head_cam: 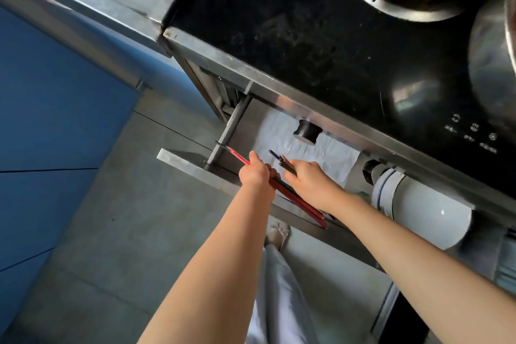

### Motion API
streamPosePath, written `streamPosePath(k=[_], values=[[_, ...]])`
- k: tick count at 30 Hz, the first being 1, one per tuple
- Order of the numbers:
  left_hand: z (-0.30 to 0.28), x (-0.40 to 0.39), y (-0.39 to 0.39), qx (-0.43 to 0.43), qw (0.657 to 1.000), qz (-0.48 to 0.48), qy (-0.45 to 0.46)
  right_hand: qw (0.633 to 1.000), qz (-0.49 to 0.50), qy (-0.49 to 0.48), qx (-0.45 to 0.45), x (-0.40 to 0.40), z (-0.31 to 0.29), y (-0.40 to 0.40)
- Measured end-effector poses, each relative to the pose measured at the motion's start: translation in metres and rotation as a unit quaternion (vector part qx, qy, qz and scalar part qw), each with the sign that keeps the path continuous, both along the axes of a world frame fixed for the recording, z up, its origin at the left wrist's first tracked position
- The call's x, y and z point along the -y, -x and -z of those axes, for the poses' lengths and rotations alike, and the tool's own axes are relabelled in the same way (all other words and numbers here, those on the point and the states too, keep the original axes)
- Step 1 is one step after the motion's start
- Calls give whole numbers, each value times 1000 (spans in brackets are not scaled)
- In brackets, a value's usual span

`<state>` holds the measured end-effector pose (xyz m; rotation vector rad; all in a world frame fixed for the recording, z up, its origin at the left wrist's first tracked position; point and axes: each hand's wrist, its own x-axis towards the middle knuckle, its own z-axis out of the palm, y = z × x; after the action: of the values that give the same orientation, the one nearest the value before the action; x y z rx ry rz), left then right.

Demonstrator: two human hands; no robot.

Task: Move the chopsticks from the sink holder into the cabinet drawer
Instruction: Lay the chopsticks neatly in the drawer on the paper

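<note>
The steel cabinet drawer (184,158) stands pulled out under the black cooktop, its floor lined with white paper (329,156). My left hand (258,173) is shut on a bundle of red chopsticks (296,200) that slant across the drawer's front edge, dark tips pointing up-left. Just to the right, my right hand (310,177) grips a few dark chopsticks (280,160) whose tips stick out over the paper liner. Both hands hover above the open drawer. The sink holder is out of view.
A black knob (305,131) juts from the stove's front panel above the drawer. A white bowl-like vessel (424,212) lies in the drawer's right part. Steel pots (488,45) sit on the cooktop (293,22). Grey floor and blue cabinets (55,126) are to the left.
</note>
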<state>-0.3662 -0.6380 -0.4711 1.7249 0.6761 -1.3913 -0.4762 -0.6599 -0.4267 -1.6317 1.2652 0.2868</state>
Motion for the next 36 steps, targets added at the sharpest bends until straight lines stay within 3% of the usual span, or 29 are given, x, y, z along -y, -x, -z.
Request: streamPosePath(k=[7, 16, 23, 29, 33, 36], values=[[11, -12, -2, -3, 999, -1, -38, 995, 33, -82, -39, 12, 28, 2], [22, -29, 1, 14, 996, -1, -86, 976, 27, -218, -11, 21, 53, 1], [61, -2, -8, 15, 994, -48, -99, 977, -14, -212, -18, 38, 79, -15], [101, 2, -8, -49, 986, -91, -129, 979, -33, -201, -29, 48, 102, -24], [125, -13, -1, -100, 984, -69, -127, 978, -30, -202, -33, 49, 118, -26], [136, -12, 2, -93, 988, -62, -109, 977, -38, -207, -41, 47, 127, -24]])
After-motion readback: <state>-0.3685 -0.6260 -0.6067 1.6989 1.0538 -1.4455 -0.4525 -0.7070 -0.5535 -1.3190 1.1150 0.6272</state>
